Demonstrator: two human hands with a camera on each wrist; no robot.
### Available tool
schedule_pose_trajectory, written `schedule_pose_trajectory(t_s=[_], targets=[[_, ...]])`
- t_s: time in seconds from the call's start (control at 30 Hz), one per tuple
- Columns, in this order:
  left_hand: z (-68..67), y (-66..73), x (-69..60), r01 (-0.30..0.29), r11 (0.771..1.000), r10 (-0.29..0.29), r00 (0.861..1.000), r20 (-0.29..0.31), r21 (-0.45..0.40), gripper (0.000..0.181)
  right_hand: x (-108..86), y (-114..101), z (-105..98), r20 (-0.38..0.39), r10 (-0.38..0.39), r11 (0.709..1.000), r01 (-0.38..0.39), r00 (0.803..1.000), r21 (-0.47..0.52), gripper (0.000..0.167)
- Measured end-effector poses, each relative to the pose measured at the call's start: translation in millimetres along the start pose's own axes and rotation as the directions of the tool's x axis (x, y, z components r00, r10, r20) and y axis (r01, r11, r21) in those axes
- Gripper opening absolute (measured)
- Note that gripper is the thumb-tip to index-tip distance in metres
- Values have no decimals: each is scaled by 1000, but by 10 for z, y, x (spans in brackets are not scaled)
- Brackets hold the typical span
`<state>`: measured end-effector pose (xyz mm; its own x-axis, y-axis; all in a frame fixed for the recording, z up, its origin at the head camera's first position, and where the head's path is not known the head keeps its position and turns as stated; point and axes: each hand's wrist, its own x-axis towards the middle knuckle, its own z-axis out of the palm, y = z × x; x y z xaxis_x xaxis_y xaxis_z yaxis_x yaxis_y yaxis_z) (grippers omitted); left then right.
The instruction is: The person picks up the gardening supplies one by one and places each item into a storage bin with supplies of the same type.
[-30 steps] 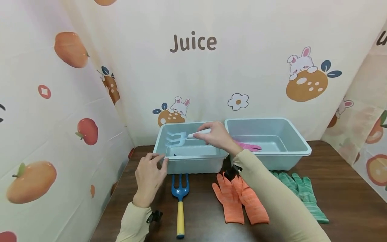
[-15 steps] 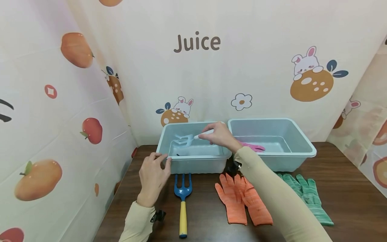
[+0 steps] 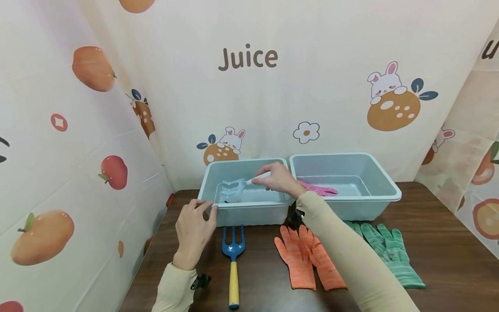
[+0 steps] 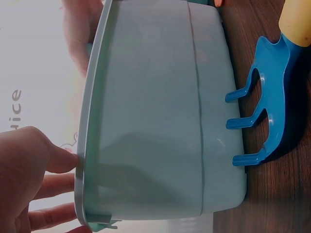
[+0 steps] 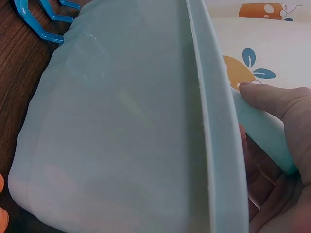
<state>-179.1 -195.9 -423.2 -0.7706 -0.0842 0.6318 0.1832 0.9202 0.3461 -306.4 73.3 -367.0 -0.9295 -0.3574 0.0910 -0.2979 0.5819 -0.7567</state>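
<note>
In the head view, my right hand [image 3: 274, 177] holds a light-blue garden fork [image 3: 234, 187] by its pale handle, its tines tilted down inside the left bin. The right wrist view shows the thumb and fingers around that handle [image 5: 265, 133], behind the rim. At the front left corner of the left bin [image 3: 253, 212], my left hand [image 3: 195, 229] rests its fingertips on the rim. In front of this bin a blue garden fork with a yellow handle [image 3: 233, 277] lies on the table. A small dark item lies in the left bin, mostly hidden.
A second pale-blue bin [image 3: 351, 208] stands to the right, with a pink glove [image 3: 321, 190] inside. Orange gloves [image 3: 302, 260] and green gloves [image 3: 397, 255] lie on the brown table [image 3: 265, 281]. A printed cloth [image 3: 331, 86] hangs behind the bins.
My right hand has lowered the light-blue fork further into the left bin. My left hand stays at the bin's corner. The head view shifts slightly.
</note>
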Motion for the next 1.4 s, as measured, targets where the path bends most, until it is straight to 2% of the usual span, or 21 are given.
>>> schedule_pose_trajectory(t_s=[0.37, 0.57, 0.7, 0.97, 1.4], targets=[[0, -3, 9, 1, 1000, -1, 1000, 5, 10, 26, 3, -15, 52, -7, -13, 999, 13, 1000, -37, 35], [-3, 21, 18, 17, 999, -18, 999, 37, 27, 29, -16, 13, 13, -43, -33, 995, 28, 999, -99, 22], [-2, 15, 15, 14, 1000, -15, 1000, 26, 23, 29, -22, 44, -13, -57, -57, 992, 51, 997, -114, 20], [-2, 6, 15, 4, 1000, -4, 1000, 13, 19, 28, -146, 53, 2, -84, -17, 999, 14, 996, -36, 46], [0, 1, 13, -2, 1000, 2, 1000, 1, 10, 28, -301, -39, 8, -128, -35, 999, 39, 991, 23, 40]])
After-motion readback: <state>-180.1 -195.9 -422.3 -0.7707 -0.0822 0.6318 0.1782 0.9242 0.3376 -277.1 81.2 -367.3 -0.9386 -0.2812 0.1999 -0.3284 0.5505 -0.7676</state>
